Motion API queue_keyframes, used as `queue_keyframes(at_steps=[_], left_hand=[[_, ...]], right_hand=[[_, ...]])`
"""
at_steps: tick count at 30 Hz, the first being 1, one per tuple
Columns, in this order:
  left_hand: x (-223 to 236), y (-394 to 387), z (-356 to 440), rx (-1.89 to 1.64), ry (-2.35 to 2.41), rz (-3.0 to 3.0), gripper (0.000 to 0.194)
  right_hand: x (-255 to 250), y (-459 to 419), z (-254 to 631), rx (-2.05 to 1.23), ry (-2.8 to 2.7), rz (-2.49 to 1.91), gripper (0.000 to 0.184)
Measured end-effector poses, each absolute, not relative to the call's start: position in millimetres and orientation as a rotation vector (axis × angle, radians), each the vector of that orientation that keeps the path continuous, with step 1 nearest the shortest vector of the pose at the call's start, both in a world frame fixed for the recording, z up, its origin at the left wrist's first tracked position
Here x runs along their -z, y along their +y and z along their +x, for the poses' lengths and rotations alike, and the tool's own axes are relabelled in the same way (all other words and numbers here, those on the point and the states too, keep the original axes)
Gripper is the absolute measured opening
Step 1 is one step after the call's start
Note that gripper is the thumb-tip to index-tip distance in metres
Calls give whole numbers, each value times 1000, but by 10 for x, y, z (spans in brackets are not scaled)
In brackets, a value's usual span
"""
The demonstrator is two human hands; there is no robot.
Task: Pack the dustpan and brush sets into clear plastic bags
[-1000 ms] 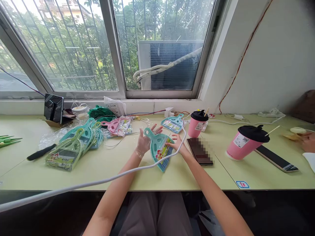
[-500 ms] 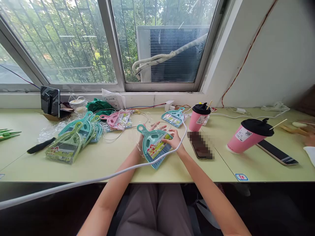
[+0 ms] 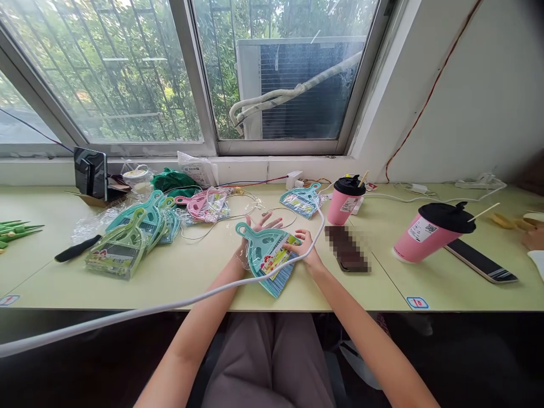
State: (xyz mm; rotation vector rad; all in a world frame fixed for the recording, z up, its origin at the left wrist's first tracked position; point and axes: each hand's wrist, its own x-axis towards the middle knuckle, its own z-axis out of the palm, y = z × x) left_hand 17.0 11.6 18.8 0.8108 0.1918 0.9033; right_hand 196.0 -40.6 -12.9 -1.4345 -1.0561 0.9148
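Note:
A turquoise mini dustpan and brush set point(image 3: 260, 249) with a yellow picture label is held tilted above the table in front of me. My right hand point(image 3: 305, 247) grips its right edge, thumb on the label and fingers behind. Behind the dustpan, my left hand point(image 3: 267, 222) is open, its fingers spread and pointing away; the palm is mostly hidden. Clear film point(image 3: 241, 259) shows beside my left wrist. Farther back lies another blue dustpan set point(image 3: 300, 200). To the left are several wrapped sets, a green one point(image 3: 115, 252) in front, and a pink one point(image 3: 203, 205) behind.
A white cable point(image 3: 170, 307) crosses the view before my arms. On the right stand two pink cups point(image 3: 340, 208) point(image 3: 425, 241), beside a phone point(image 3: 348, 252) and a dark flat object point(image 3: 484, 263). A black-handled item point(image 3: 77, 249) and a tablet point(image 3: 90, 173) are left. Another person's hand point(image 3: 533, 238) shows far right.
The dustpan set has tipped slightly, its brush end a little lower. My left fingers have spread wider behind it. My right hand keeps its grip, and the whole view has shifted slightly.

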Motion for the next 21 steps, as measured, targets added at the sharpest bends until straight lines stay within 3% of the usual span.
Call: queue_keyframes(at_steps=[5,10,16,21], left_hand=[[-173,87,222,-907,195,843,81],[-215,59,230,-953,209,832,78],[-228,117,205,-918,157,740,81],[-158,165,221,-905,183,675,74]], right_hand=[[48,-563,1757,-568,-955,-1369,77],[-136,-696,1552,-492,-889,-1245,72],[-170,-701,1587,-646,-1092,-1259,69],[-135,-702,1673,-928,-973,-1166,84]])
